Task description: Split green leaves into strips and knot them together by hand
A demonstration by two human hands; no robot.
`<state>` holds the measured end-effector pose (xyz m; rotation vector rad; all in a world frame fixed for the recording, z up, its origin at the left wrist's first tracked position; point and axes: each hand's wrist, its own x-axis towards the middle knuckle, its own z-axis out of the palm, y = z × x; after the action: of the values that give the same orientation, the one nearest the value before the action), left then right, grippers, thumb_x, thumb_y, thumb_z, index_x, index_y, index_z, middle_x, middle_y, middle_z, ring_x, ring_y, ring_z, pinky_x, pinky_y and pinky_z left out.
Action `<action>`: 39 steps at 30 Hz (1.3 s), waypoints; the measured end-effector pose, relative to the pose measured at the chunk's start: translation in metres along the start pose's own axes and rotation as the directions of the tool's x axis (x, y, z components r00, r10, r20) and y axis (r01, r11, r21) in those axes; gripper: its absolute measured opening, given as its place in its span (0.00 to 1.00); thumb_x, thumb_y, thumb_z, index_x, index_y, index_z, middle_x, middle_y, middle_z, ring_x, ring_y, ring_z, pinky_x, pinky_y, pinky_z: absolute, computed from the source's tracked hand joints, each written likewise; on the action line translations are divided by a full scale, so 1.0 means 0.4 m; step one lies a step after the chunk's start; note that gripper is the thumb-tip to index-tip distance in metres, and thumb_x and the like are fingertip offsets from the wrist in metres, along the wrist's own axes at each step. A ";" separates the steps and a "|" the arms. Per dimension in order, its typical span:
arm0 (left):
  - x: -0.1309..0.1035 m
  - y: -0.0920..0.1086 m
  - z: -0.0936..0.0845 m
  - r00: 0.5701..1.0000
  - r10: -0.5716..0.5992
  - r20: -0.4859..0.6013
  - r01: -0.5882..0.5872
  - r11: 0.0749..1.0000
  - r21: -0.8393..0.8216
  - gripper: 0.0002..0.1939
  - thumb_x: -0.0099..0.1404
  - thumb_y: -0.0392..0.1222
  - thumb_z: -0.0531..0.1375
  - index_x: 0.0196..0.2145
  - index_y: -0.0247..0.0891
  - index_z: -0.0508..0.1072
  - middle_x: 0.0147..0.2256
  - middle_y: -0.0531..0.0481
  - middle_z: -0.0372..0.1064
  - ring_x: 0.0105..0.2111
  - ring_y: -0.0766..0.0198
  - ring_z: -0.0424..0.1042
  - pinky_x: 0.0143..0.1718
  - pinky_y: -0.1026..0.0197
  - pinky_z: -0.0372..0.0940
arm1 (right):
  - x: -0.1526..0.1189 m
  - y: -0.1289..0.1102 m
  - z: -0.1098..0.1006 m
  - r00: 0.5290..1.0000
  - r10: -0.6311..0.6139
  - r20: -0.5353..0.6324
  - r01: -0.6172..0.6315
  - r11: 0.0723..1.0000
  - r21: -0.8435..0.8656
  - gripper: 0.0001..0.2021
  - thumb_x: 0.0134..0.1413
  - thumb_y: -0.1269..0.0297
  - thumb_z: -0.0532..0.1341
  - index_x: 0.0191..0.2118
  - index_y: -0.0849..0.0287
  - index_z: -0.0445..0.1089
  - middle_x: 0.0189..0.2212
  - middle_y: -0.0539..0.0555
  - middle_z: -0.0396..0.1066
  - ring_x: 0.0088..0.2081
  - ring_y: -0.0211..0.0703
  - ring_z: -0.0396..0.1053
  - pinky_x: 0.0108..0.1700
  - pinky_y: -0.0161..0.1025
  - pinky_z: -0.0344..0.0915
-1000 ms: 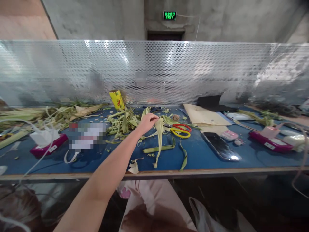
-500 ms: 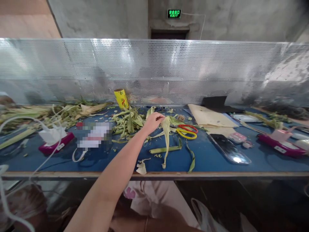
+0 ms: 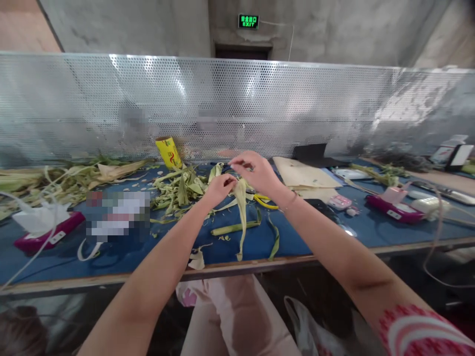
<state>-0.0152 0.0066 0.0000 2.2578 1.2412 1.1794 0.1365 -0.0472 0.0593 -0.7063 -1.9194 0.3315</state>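
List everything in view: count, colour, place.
Tabletop: one, blue, centre
Perforated metal screen: one, silver, back
Leafy husk pieces: many, green, left, centre
Long husk strip: one, pale green, centre
Hollow round tube: one, yellow, back
Looped scissors handle: one, yellow, centre
Oblong power strips: two, magenta, either side
Flat paper sheets: several, tan, right
Rectangular phone: one, black, right
Small case: one, pink, right
Exit sign: one, green, wall
Left hand: one, bare, centre
Right hand: one, bare, centre

Divider (image 3: 193,99) across upper centre: perforated metal, glossy. Sheet (image 3: 308,173) right of centre: tan paper, matt. Power strip (image 3: 393,210) at right: magenta plastic, smooth; bag (image 3: 308,321) at bottom centre-right: translucent plastic.
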 end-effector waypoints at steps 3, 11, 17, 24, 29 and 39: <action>-0.001 0.002 -0.003 1.000 -0.012 0.015 0.011 0.999 0.044 0.08 0.56 0.40 0.53 0.29 0.35 0.70 0.20 0.55 0.65 0.21 0.69 0.63 0.25 0.65 0.58 | 0.016 0.131 0.019 0.990 0.143 -0.010 -0.143 0.976 -0.162 0.09 0.48 0.64 0.56 0.25 0.63 0.70 0.25 0.51 0.68 0.34 0.39 0.66 0.37 0.35 0.62; -0.016 0.041 -0.006 0.999 -0.031 -0.019 0.032 0.996 0.084 0.10 0.55 0.42 0.53 0.30 0.36 0.71 0.25 0.52 0.68 0.24 0.68 0.63 0.28 0.65 0.59 | -0.040 0.213 0.064 0.872 0.453 0.187 -0.490 0.813 0.316 0.10 0.43 0.59 0.60 0.21 0.61 0.70 0.18 0.48 0.66 0.22 0.34 0.65 0.28 0.32 0.66; -0.011 0.032 -0.006 0.998 -0.068 -0.013 0.067 0.997 -0.027 0.10 0.54 0.43 0.55 0.29 0.35 0.71 0.23 0.52 0.67 0.23 0.68 0.63 0.27 0.64 0.59 | -0.032 0.228 0.044 0.855 0.440 0.275 -0.517 0.771 0.373 0.07 0.43 0.64 0.61 0.26 0.62 0.74 0.20 0.49 0.70 0.23 0.32 0.68 0.31 0.31 0.68; 0.000 0.013 -0.007 0.985 -0.166 0.038 0.171 0.951 -0.259 0.09 0.49 0.43 0.60 0.27 0.34 0.72 0.21 0.53 0.67 0.22 0.70 0.65 0.27 0.65 0.62 | -0.031 0.229 0.042 0.873 0.409 0.267 -0.482 0.805 0.344 0.06 0.46 0.68 0.59 0.28 0.61 0.74 0.21 0.48 0.71 0.23 0.31 0.68 0.33 0.32 0.68; 0.000 0.014 -0.004 0.979 -0.196 0.051 0.201 0.915 -0.351 0.08 0.46 0.41 0.63 0.25 0.34 0.72 0.20 0.54 0.67 0.21 0.71 0.65 0.27 0.66 0.64 | -0.030 0.223 0.046 0.879 0.410 0.245 -0.473 0.818 0.327 0.06 0.45 0.67 0.60 0.28 0.62 0.74 0.20 0.48 0.70 0.22 0.31 0.66 0.31 0.31 0.67; -0.003 0.026 -0.007 0.940 -0.313 0.138 0.333 0.744 -0.580 0.11 0.43 0.39 0.65 0.25 0.34 0.69 0.21 0.53 0.70 0.21 0.70 0.68 0.29 0.62 0.67 | -0.037 0.225 0.034 0.924 0.304 0.231 -0.368 0.869 0.331 0.07 0.43 0.66 0.60 0.29 0.61 0.72 0.25 0.50 0.72 0.28 0.33 0.68 0.34 0.32 0.67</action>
<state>-0.0120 -0.0008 0.0072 1.5178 1.0029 1.1790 0.1582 0.0162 -0.0043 -0.7754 -1.8134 0.9780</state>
